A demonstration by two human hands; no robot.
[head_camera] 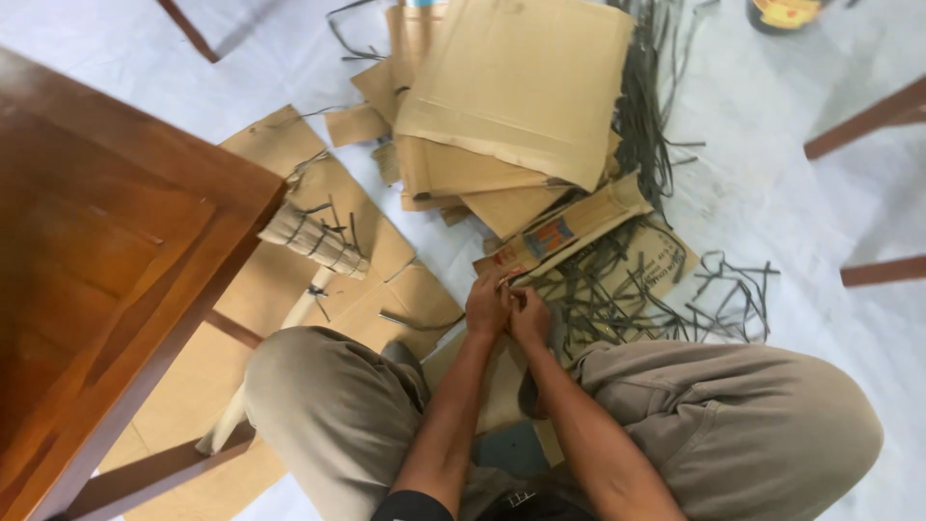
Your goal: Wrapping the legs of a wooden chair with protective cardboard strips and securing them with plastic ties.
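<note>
Head view: knees frame both hands, left hand (485,307) and right hand (530,314) together, pinching a dark strip (513,281) at the near edge of the printed cardboard (569,230). Many loose strips (627,289) lie uncut or unbundled; one bundle (313,239) lies tied. Grip detail unclear; table (106,251) cut off.

A person seen from above is wearing loose khaki-beige trousers (733,425), the fabric creasing in soft folds over both knees. A seam is running along the right trouser leg. Both forearms are showing bare, with a dark, nearly black sleeve (410,506) edging the left arm near the bottom of the view. The left hand (487,307) and right hand (529,314) are wearing no gloves.
</note>
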